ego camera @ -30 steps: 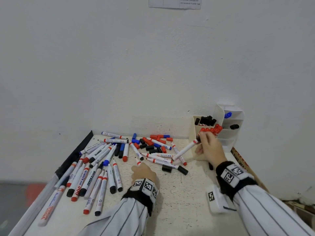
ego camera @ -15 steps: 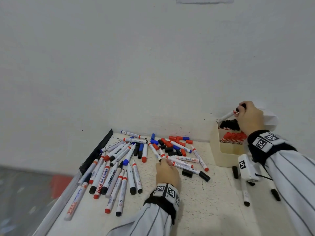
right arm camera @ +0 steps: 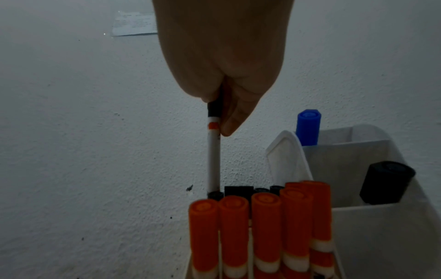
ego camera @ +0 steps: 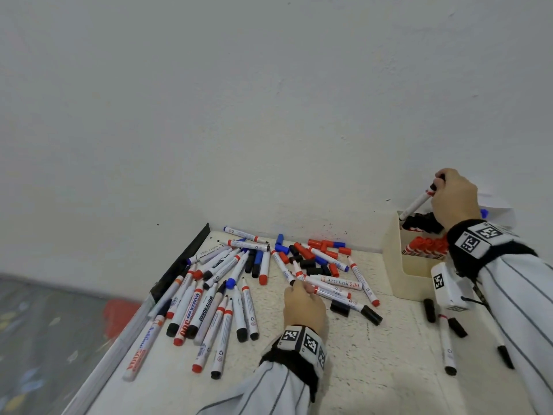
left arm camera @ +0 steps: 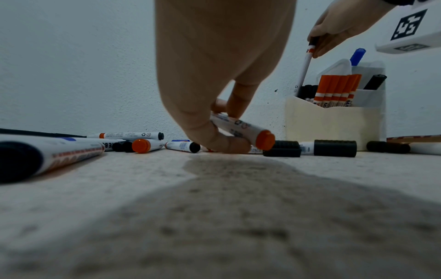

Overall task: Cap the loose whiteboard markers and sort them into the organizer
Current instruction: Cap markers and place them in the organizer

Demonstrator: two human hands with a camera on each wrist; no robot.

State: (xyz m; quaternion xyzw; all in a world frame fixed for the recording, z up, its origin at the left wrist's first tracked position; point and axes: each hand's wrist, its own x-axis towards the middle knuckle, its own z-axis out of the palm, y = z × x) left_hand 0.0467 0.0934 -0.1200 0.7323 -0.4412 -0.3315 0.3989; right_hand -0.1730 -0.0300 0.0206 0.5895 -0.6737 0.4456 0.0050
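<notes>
My right hand (ego camera: 437, 185) pinches the black-capped end of a white marker (ego camera: 416, 205) above the cream organizer (ego camera: 398, 265). In the right wrist view this marker (right arm camera: 213, 160) hangs almost upright from my right hand (right arm camera: 219, 117), its lower end among the black caps behind a row of red-capped markers (right arm camera: 262, 217). My left hand (ego camera: 302, 287) rests on the table at the loose pile (ego camera: 227, 283). There it pinches a white marker with a red end (left arm camera: 243, 130), lifted slightly at that end. Loose red, blue and black caps (ego camera: 311, 259) lie behind it.
A blue marker (right arm camera: 307, 130) and a black one (right arm camera: 386, 183) stand in the organizer's white rear compartments. More markers (ego camera: 447, 342) lie on the table right of the organizer, under my right forearm. A black strip (ego camera: 179, 262) edges the table's left side; the wall is close behind.
My right hand has carried its marker from table height up over the organizer and lowered its end into the black row. My left hand stays at the pile, now pinching a marker.
</notes>
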